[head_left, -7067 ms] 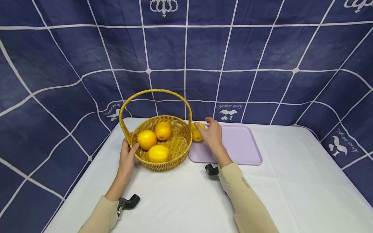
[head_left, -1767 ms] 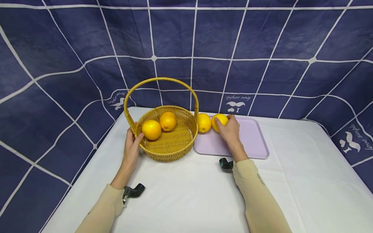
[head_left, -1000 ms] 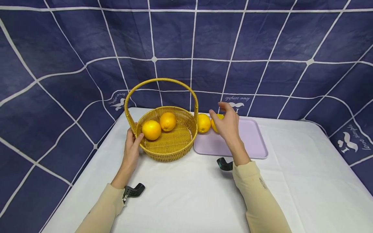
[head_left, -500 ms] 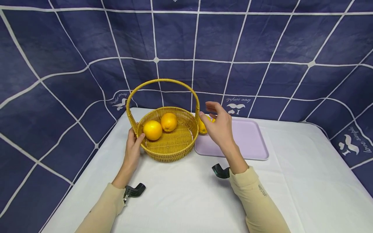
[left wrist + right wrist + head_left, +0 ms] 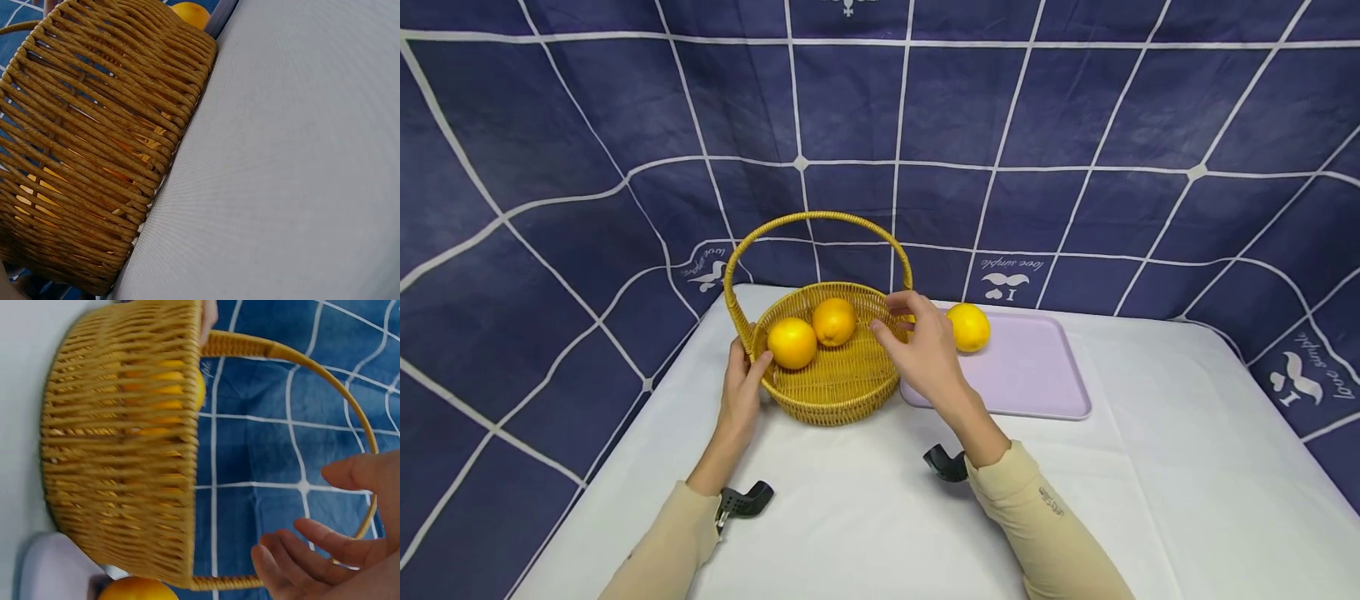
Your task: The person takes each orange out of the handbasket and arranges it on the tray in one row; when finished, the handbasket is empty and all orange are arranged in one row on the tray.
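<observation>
A yellow wicker basket (image 5: 831, 408) with a tall handle stands on the white table, two oranges (image 5: 792, 342) (image 5: 834, 322) inside at its left and back. My left hand (image 5: 741, 396) grips its left rim, thumb on the inner side. My right hand (image 5: 928, 350) is over the basket's right edge near the handle, fingers loosely bent and apart, holding nothing; in the right wrist view the fingers (image 5: 312, 550) are spread beside the handle. On the lilac tray (image 5: 1030, 367) lies one orange (image 5: 968, 327); another is mostly hidden behind my right hand.
A white cloth (image 5: 850, 517) covers the table. Behind and at the sides hangs a dark blue curtain (image 5: 1075, 108) with white lines. The tray stands directly right of the basket. Black wrist devices (image 5: 747, 500) (image 5: 945, 463) jut from both sleeves.
An orange from the basket's front was moved onto the tray, and my right hand let it go. That hand has since moved left to the basket's edge. My left hand has stayed on the rim.
</observation>
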`<state>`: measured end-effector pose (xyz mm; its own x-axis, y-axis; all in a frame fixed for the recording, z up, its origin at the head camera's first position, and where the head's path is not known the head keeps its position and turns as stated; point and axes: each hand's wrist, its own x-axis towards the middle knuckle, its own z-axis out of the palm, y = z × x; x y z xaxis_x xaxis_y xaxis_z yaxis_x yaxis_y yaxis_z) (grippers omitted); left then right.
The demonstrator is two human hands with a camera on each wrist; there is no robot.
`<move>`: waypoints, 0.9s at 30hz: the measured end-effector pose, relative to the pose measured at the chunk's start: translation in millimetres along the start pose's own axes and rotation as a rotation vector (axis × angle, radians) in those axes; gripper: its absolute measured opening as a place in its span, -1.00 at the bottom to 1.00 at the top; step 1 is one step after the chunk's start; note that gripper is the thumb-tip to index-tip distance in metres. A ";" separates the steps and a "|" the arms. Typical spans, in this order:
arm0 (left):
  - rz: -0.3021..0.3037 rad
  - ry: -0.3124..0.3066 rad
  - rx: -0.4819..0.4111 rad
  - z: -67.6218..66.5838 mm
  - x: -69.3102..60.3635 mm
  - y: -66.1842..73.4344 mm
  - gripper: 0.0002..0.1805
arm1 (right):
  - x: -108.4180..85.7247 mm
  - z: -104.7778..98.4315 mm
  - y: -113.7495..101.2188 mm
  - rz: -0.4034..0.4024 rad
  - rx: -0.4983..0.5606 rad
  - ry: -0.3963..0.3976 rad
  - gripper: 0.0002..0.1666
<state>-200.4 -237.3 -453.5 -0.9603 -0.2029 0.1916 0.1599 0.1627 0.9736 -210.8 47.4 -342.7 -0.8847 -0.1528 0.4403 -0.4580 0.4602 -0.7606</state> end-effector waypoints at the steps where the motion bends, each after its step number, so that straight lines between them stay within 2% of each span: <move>1: 0.007 -0.001 -0.002 0.3 0.5 0.4 -0.30 | 0.4 2.7 0.5 0.000 -0.011 -0.017 -0.60; 12: 0.019 -0.006 -0.041 8.7 6.4 1.8 -0.32 | 15.5 40.9 5.3 0.034 -0.060 -0.206 -0.42; 20: -0.024 0.018 -0.021 1.2 -2.0 -1.3 -0.34 | 25.5 97.5 -6.4 0.115 -0.044 -0.340 -0.38; 23: -0.014 0.012 -0.029 -0.8 -2.1 -1.2 -0.36 | 25.3 110.2 -10.5 0.118 -0.058 -0.349 -0.37; 27: 0.006 0.001 -0.027 -0.3 1.1 -0.3 -0.36 | 25.4 117.0 -10.4 0.131 -0.095 -0.338 -0.31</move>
<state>-201.4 -237.8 -453.5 -0.9592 -0.2025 0.1974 0.1717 0.1378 0.9755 -238.6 -63.6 -379.5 -0.9213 -0.3597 0.1478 -0.3427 0.5716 -0.7455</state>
